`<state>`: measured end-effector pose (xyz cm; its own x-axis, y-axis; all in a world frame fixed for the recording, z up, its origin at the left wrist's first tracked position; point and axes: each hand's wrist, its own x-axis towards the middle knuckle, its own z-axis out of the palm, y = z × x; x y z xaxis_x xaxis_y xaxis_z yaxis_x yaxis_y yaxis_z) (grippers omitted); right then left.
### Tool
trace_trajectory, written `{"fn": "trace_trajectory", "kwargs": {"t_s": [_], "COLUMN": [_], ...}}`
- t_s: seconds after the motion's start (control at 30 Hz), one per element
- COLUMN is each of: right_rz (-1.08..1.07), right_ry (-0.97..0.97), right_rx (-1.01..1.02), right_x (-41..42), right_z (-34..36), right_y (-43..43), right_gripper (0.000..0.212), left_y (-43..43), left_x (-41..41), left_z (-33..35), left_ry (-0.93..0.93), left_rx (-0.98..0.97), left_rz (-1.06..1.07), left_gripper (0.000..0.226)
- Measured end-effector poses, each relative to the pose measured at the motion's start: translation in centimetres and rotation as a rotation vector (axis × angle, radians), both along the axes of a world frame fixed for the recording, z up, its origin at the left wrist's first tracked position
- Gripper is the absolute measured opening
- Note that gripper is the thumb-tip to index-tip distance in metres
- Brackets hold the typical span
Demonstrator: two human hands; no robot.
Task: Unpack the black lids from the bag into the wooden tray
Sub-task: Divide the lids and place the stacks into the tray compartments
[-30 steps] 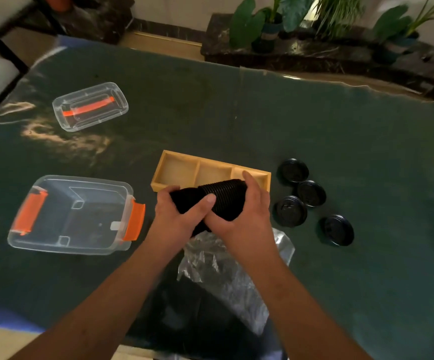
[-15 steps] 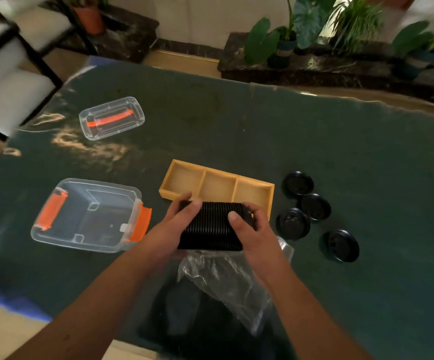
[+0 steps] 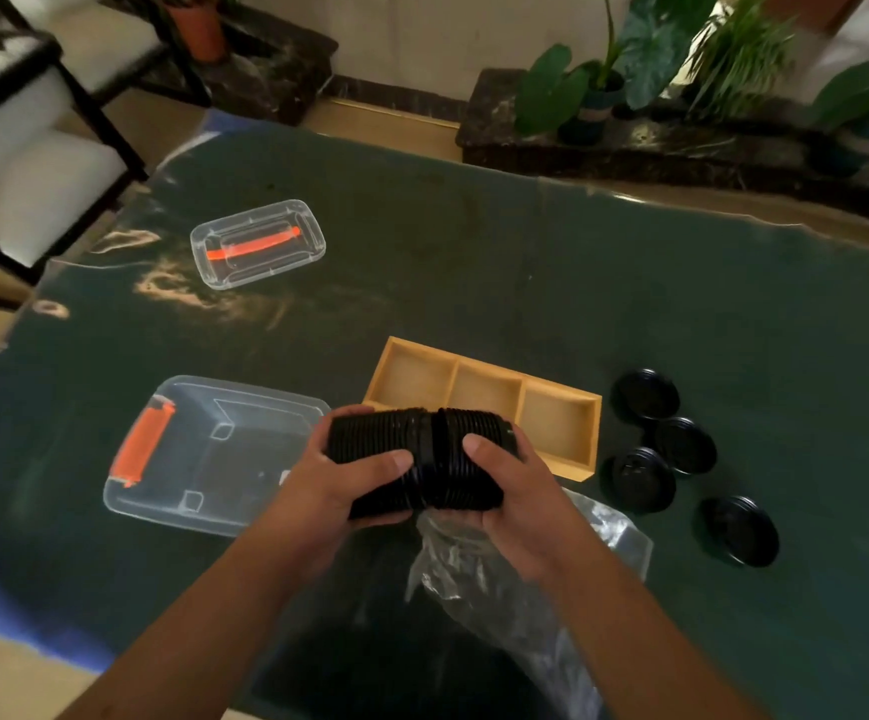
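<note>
Both sets of fingers (image 3: 479,443) are curled around a long stack of black lids (image 3: 417,457), held sideways like a roll. The left hand (image 3: 349,475) clamps the left half, the right hand (image 3: 518,491) the right half, thumbs pressed on top. A half second ago the roll looked straight and tight; now a seam shows near its middle and the two halves sit at a slight angle, so the stack appears to be breaking into two portions. A second ago it sat higher, over the tray's near edge.

At 6 o'clock from the hands lies the clear plastic bag (image 3: 505,574), crumpled on the tabletop (image 3: 526,283) and seemingly emptied. At 12 to 1 o'clock, just beyond the stack, sits the wooden tray (image 3: 482,389), all three compartments bare. Four loose lids (image 3: 643,478) rest at 3 o'clock, beside the tray but outside it. A clear bin with orange handles (image 3: 204,454) is at 9 o'clock, its lid (image 3: 258,244) at 11.

Splitting probably readies smaller batches for the compartments; nothing is in the tray yet.
</note>
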<state>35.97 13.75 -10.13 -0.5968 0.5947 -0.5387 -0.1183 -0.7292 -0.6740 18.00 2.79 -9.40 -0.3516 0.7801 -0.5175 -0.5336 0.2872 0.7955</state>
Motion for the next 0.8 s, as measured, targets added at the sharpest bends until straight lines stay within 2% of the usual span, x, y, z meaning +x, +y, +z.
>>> {"fn": "trace_trajectory", "kwargs": {"t_s": [0.17,0.23,0.33,0.4,0.47,0.57,0.67,0.73,0.8], "right_rz": [-0.054,-0.101,-0.037,0.123,0.316,0.553,0.667,0.727,0.724], "right_ry": [0.033,-0.053,-0.499,-0.799,-0.969,-1.147,-1.243,-1.285,-1.256], "right_rx": [-0.049,0.009,0.339,0.610,0.822,1.079,1.259,1.328,1.315], "right_x": [-3.7,-5.6,-8.9,-10.8,-12.6,-14.5,-15.3,-15.5,-15.0], "right_z": [-1.2,-1.6,-2.2,-3.0,-4.1,-5.6,-6.8,-7.4,-6.9], "right_y": [1.8,3.7,7.0,8.7,9.7,10.1,9.8,9.7,9.6], "right_gripper": [0.069,0.078,0.078,0.079,0.081,0.084,0.087,0.091,0.096], "left_y": [0.9,1.3,1.8,2.1,2.5,3.2,4.0,4.4,4.6], "left_x": [-5.1,-7.1,-9.6,-10.6,-11.1,-11.3,-11.0,-10.6,-10.4], "left_z": [0.0,0.0,0.1,0.1,0.0,-0.2,-0.4,-0.4,-0.5], "left_ry": [-0.076,-0.082,-0.058,-0.035,-0.013,-0.015,0.005,0.016,0.025], "left_rx": [0.032,0.037,0.045,0.044,0.034,0.032,0.031,0.018,0.010], "left_rz": [-0.005,-0.010,-0.004,-0.005,-0.002,-0.011,-0.028,-0.037,-0.039], "left_gripper": [0.077,0.078,0.079,0.081,0.082,0.078,0.070,0.070,0.072]}}
